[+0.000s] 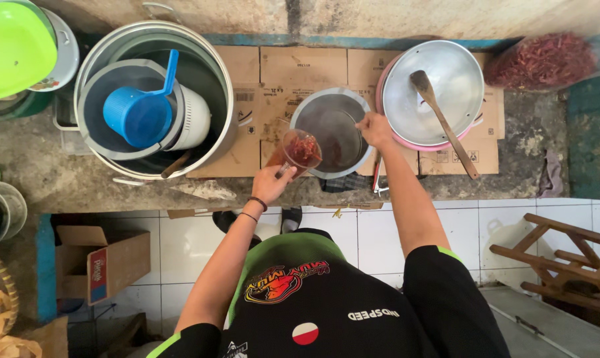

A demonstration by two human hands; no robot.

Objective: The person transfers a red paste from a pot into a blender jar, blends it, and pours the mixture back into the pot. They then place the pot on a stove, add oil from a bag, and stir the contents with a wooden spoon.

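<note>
Clear plastic jug with red chilli sauce inside sits tipped in the person's left hand, its mouth leaning toward the round grey metal sieve bowl that rests on flattened brown cardboard sheets spread over the rough concrete table. That left hand is closed around the jug's handle from below, fingers curled tight. The right hand is wrapped over the near right rim of the sieve bowl, pinning it in place; I cannot tell from where I stand how far the fingers reach inside. To my eye, doing this pour well means keeping the jug's lip right over the middle of the bowl, tilting slowly so the thick red stuff does not run down the outside onto the cardboard, and keeping that steadying grip on the rim firm so the bowl does not slide. Just beside the bowl to the right lies a wide silver metal pan with a long wooden spatula resting across it. Well off to the left stands a big steel stockpot holding a blue plastic scoop.
</note>
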